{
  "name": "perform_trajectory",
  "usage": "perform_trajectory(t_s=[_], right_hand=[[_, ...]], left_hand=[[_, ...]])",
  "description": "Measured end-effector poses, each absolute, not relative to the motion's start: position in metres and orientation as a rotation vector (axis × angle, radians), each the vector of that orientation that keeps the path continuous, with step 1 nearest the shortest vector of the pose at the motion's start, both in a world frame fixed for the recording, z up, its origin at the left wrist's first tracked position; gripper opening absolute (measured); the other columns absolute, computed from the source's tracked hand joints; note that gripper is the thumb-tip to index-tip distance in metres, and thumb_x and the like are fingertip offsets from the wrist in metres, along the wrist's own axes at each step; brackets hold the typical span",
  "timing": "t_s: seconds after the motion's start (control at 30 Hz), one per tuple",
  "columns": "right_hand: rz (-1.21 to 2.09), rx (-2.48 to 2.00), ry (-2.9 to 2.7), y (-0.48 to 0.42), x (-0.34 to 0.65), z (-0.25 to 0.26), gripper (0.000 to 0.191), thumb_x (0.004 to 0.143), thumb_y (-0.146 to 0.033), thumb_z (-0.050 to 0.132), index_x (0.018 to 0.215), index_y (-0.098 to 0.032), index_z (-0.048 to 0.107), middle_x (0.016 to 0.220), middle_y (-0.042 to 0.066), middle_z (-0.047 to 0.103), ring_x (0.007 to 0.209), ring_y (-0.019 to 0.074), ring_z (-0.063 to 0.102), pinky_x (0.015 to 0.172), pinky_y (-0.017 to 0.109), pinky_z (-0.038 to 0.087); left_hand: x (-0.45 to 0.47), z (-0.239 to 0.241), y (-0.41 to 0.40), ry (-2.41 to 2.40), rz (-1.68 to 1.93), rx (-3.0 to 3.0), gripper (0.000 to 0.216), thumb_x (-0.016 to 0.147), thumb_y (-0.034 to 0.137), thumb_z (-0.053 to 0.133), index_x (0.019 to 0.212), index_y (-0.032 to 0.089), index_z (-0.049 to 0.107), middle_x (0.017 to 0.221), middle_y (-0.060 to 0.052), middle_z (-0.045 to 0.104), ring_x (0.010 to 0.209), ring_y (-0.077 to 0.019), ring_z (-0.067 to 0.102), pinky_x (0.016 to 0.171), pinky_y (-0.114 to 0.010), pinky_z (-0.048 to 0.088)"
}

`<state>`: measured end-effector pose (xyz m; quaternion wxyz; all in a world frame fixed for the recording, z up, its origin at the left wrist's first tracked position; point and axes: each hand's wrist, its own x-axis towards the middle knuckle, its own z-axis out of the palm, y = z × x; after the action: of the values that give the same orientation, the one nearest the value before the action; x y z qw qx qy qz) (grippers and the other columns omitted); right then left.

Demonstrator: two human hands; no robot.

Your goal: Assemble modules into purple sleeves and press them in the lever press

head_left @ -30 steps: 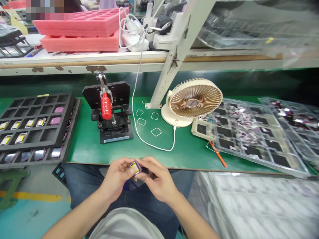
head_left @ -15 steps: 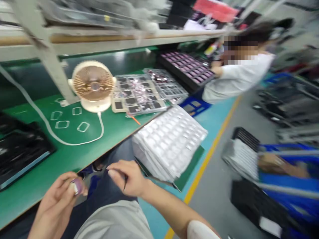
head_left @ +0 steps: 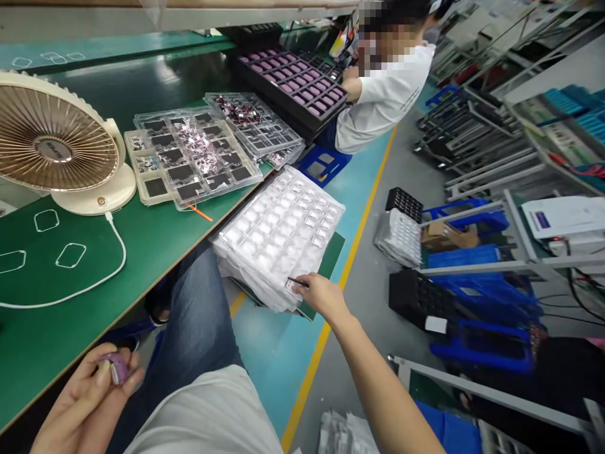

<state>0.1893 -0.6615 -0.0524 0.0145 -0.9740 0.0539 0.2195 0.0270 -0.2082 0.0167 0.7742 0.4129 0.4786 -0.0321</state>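
Between the fingers of my left hand [head_left: 87,400] is a small purple piece with a pale face [head_left: 118,369], held low beside the bench edge. My right hand [head_left: 324,295] reaches out over the near corner of a stack of white plastic trays [head_left: 278,221]. It grips a thin dark tool, apparently tweezers [head_left: 297,282], whose tip is at a tray pocket. A small pale part [head_left: 290,285] shows under that tip; whether the tool pinches it I cannot tell. Several right-side pockets hold small rectangular parts.
A cream fan [head_left: 57,148] with a white cable [head_left: 120,243] stands on the green bench [head_left: 155,236]. Beside it lie clear compartment boxes [head_left: 212,161] of small parts. Past a black tray of purple pieces [head_left: 302,85] sits a co-worker [head_left: 378,101]. Racks and blue crates [head_left: 482,350] line the right.
My right hand has moved from near my lap out to the tray stack, bringing the dark tool over a pocket. My left hand still holds the purple piece. The view has swung right.
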Motion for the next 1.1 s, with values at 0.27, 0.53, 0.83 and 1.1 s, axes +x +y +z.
perform_trajectory(t_s=[0.27,0.53,0.83,1.1], right_hand=[[0.661,-3.085,0.215,-0.652,0.180,-0.066,0.030,0.101,-0.045,0.064,0.119,-0.023,0.076,0.123,0.009,0.075,0.104,0.0256,0.072,0.072,0.030,0.045],[0.584,-3.059,0.343,-0.662,0.202,-0.041,0.035,0.094,-0.050,0.064,0.110,-0.024,0.080,0.100,0.014,0.081,0.089,0.0353,0.077,0.065,0.036,0.052],[0.034,-2.227,-0.647,-0.422,0.166,0.004,0.026,0.098,-0.052,0.072,0.104,-0.028,0.079,0.063,0.000,0.070,0.042,0.0149,0.055,0.039,0.027,0.045],[-0.027,-1.681,-1.230,-0.272,0.108,0.011,0.018,0.097,-0.010,0.073,0.109,-0.024,0.071,0.111,0.006,0.082,0.097,0.0184,0.081,0.082,0.027,0.067]], left_hand=[[0.023,-0.009,-0.206,1.011,-0.063,0.805,0.060,0.062,0.024,0.101,0.118,0.025,0.079,0.112,-0.008,0.083,0.094,-0.0259,0.081,0.078,-0.030,0.070],[0.010,0.012,-0.202,0.683,-0.067,0.658,0.041,0.094,0.032,0.078,0.133,0.018,0.077,0.148,-0.021,0.068,0.135,-0.0406,0.066,0.098,-0.041,0.063],[-0.014,0.001,-0.178,0.477,0.189,0.714,0.042,0.093,0.034,0.082,0.133,0.025,0.077,0.128,-0.016,0.077,0.116,-0.0361,0.076,0.093,-0.048,0.064],[-0.033,0.001,-0.162,0.591,0.458,0.837,0.042,0.085,0.030,0.090,0.126,0.027,0.080,0.136,-0.011,0.076,0.114,-0.0245,0.073,0.099,-0.036,0.059]])
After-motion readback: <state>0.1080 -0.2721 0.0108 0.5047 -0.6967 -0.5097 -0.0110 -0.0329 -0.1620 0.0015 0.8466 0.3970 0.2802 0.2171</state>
